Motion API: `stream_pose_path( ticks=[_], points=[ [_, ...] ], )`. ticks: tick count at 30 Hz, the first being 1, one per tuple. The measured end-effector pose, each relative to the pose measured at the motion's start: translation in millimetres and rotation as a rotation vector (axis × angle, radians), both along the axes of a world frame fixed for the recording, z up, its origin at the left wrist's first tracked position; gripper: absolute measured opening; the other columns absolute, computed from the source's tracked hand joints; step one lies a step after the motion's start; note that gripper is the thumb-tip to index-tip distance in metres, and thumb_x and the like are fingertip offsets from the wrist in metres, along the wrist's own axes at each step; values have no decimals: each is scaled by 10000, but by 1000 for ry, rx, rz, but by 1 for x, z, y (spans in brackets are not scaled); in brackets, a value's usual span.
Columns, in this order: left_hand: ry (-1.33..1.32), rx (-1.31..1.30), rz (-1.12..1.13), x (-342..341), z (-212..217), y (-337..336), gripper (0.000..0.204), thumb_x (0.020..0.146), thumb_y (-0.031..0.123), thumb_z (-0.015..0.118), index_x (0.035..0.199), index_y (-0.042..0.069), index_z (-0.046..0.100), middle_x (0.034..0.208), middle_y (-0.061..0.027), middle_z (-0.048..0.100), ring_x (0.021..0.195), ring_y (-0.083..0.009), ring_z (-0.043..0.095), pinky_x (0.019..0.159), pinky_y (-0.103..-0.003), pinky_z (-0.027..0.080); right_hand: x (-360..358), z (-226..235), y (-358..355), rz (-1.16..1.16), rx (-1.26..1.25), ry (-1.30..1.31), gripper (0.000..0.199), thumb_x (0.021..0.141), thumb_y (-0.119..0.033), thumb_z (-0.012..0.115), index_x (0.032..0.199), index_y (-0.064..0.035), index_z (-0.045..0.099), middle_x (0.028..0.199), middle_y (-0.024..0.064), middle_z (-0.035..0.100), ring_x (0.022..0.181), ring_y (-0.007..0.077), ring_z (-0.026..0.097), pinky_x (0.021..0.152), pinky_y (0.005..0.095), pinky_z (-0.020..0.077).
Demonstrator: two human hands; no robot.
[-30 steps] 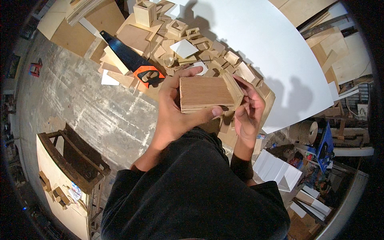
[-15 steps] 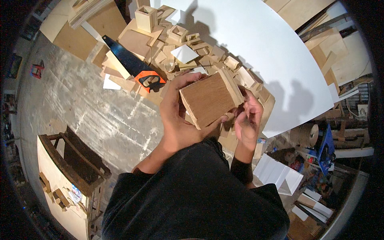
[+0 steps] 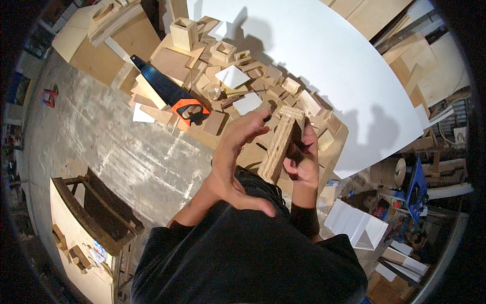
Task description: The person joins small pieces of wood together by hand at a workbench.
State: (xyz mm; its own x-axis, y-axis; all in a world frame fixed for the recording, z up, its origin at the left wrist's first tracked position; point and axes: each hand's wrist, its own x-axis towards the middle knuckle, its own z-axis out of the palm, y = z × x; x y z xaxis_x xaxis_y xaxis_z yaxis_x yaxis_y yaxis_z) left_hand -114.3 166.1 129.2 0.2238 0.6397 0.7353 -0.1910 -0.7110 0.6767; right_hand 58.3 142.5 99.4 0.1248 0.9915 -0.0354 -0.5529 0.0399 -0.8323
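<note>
My right hand (image 3: 305, 161) grips a small piece of joined plywood boards (image 3: 279, 144) from its right side. The piece is turned edge-on, so its pale layered edges face up and a dark hollow or shaded side shows by the right fingers. My left hand (image 3: 229, 162) is open just left of it, thumb and fingers spread wide and apart from the wood. Beyond both hands lies a heap of wooden offcuts (image 3: 273, 76) on a board. A handsaw (image 3: 167, 88) with a black blade and orange handle rests on the left part of the heap.
A large white sheet (image 3: 324, 55) stretches behind the heap, with shadows on it. At the lower left stands a wooden frame table (image 3: 83, 243) with small blocks on top. A white box-like piece (image 3: 354, 223) and a blue object (image 3: 415, 190) lie at the right. Concrete floor (image 3: 131, 137) extends left.
My left hand has let go of the plywood piece and spread its fingers. The piece has turned from its broad brown face to its edge, still in my right hand.
</note>
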Motion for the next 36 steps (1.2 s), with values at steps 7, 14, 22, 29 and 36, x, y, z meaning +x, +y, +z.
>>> stream_pose_path(
  ticks=[7,14,22,29,36],
  points=[
    [78,-218,-66,-5,18,-8,980,590,355,823,1366,-71,405,1302,-247,528,1208,-333,529,1014,-388,396,3,-21,1,164,163,42,560,758,-134,784,1219,-52,476,925,113,630,687,231,655,552,335,561],
    [161,-260,40,7,31,-19,853,647,386,743,1283,-112,468,1235,-266,553,1155,-348,553,1004,-419,397,5,-25,-3,144,170,-4,498,776,-111,760,1186,-59,483,929,125,643,740,253,671,579,360,576],
    [174,-238,155,14,33,-23,585,727,205,684,1236,-49,547,1171,-246,592,1049,-351,608,915,-387,463,4,-22,0,54,307,-234,571,698,-137,842,1156,-76,506,1051,72,613,928,171,632,778,308,546],
    [172,-139,147,14,33,-20,592,705,15,636,1283,-52,528,1158,-232,563,1042,-331,607,872,-342,490,-2,-10,-2,11,223,-169,562,679,-118,852,1132,-73,524,1056,20,593,965,126,591,819,273,500],
    [190,-134,194,15,33,-19,565,707,23,648,1258,-54,548,1146,-239,576,1038,-331,614,873,-345,489,3,-9,-1,31,201,-202,535,686,-218,862,1104,-33,584,1111,96,627,1028,211,605,909,355,487]
  ],
)
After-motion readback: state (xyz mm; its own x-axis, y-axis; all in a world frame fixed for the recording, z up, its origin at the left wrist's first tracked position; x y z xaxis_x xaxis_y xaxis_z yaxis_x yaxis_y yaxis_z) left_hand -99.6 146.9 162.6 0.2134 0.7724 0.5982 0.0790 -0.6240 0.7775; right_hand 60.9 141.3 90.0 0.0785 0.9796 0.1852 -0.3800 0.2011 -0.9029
